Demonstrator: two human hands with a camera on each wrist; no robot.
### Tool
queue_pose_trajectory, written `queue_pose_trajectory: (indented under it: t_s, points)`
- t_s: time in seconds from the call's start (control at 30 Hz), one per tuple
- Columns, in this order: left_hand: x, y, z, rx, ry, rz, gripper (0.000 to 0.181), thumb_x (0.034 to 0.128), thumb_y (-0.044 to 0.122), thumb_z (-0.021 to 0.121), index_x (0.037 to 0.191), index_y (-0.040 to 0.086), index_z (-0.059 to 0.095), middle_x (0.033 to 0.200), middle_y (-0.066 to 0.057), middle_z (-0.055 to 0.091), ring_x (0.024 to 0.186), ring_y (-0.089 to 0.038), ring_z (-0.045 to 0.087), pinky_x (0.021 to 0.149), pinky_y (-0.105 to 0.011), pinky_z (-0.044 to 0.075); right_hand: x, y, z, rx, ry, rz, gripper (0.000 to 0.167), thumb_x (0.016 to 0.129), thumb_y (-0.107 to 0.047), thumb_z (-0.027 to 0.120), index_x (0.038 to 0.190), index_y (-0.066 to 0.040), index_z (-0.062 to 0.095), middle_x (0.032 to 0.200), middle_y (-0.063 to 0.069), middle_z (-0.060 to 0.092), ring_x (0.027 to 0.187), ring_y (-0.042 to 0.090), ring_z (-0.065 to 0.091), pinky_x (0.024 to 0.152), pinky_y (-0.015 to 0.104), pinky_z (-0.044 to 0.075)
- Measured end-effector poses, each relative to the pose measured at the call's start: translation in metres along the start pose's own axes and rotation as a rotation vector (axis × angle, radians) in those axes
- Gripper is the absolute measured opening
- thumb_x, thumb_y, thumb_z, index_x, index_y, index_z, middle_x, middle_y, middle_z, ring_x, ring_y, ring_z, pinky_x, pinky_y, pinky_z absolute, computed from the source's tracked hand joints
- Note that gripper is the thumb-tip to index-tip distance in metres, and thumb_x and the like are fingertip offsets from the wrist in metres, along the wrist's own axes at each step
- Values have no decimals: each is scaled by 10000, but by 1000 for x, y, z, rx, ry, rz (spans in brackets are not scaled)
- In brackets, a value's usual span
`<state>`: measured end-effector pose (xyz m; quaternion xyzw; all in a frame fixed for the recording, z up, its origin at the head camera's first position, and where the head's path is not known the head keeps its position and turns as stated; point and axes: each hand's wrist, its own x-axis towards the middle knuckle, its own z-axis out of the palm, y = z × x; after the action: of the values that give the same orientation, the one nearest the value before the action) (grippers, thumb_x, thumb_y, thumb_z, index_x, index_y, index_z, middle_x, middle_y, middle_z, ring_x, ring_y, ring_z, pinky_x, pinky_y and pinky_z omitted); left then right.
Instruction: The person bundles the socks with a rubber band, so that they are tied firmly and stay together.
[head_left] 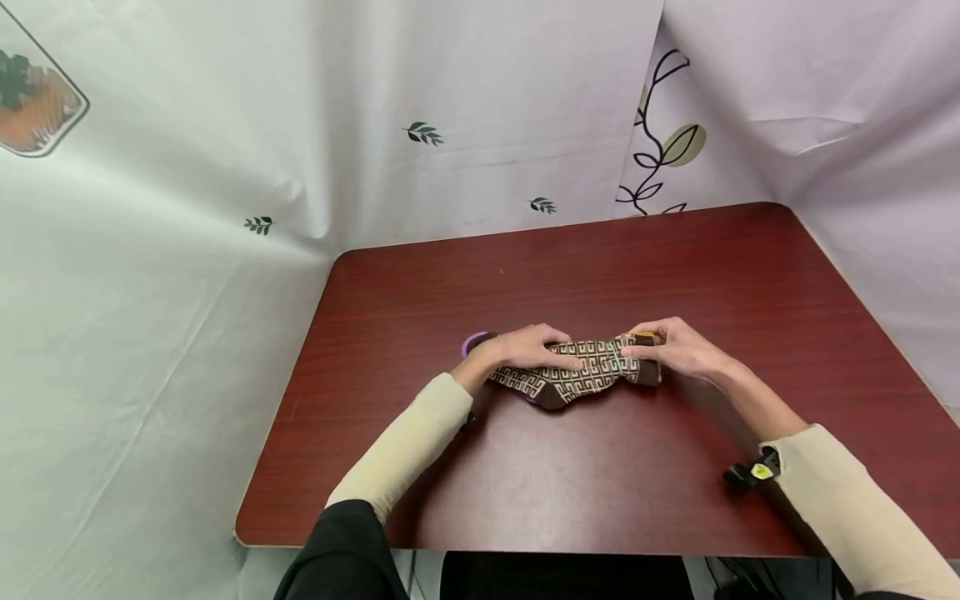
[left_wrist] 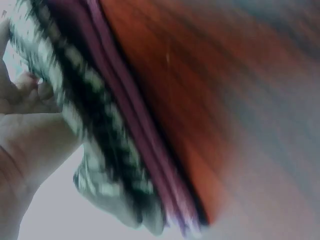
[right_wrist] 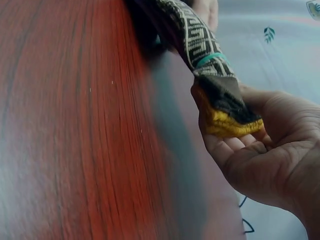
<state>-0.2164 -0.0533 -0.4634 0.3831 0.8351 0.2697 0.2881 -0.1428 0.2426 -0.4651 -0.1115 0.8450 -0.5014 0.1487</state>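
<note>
A bundle of brown-and-cream patterned socks [head_left: 592, 375] is stretched between both hands above the middle of the table. Purple fabric [head_left: 472, 342] peeks out at its left end, and a yellow layer [right_wrist: 230, 125] shows inside the cuff end. In the right wrist view a thin green band [right_wrist: 209, 59] circles the bundle near the cuffs. My left hand [head_left: 525, 347] grips the bundle from above at its left half; the left wrist view is blurred. At the right end, my right hand [head_left: 686, 350] pinches the cuffs between thumb and fingers.
A reddish-brown wooden table [head_left: 420, 292] with rounded corners lies under the hands. White curtains [head_left: 480, 100] with leaf prints hang behind it and along both sides. The table's front edge runs close to the person's body.
</note>
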Motion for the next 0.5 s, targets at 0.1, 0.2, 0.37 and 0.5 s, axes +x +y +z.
queue_pose_trajectory:
  t_s: [0.1, 0.2, 0.37, 0.5]
  points:
    - [-7, -4, -5, 38, -18, 10, 439, 1001, 535, 694, 1059, 102, 651, 924, 63, 544, 884, -41, 477, 831, -228, 389, 0, 2, -4, -45, -3, 41, 468, 969, -258, 804, 1283, 75, 705, 706, -53, 570, 661, 60, 452, 634, 235, 397]
    - [-13, -9, -8, 70, -13, 1, 358, 1002, 518, 699, 964, 174, 607, 868, 58, 501, 829, -90, 464, 795, -270, 396, 0, 6, -7, -53, -1, 100, 607, 952, -297, 821, 1352, 123, 643, 620, -72, 347, 587, 74, 329, 594, 257, 348]
    - [-22, -15, -14, 155, 9, -106, 515, 933, 638, 714, 1227, 216, 729, 1215, 66, 701, 1154, -144, 615, 1010, -344, 476, 1, 12, -13, -22, -17, 144, 719, 934, -325, 838, 1399, 160, 581, 605, -83, 277, 572, 79, 317, 615, 263, 372]
    - [-31, -23, -19, 224, 31, -218, 802, 860, 737, 723, 1431, 175, 688, 1441, 12, 663, 1389, -205, 559, 1134, -401, 441, 0, 17, -18, -39, -9, 153, 702, 937, -323, 835, 1390, 155, 593, 616, -81, 295, 582, 80, 336, 620, 261, 368]
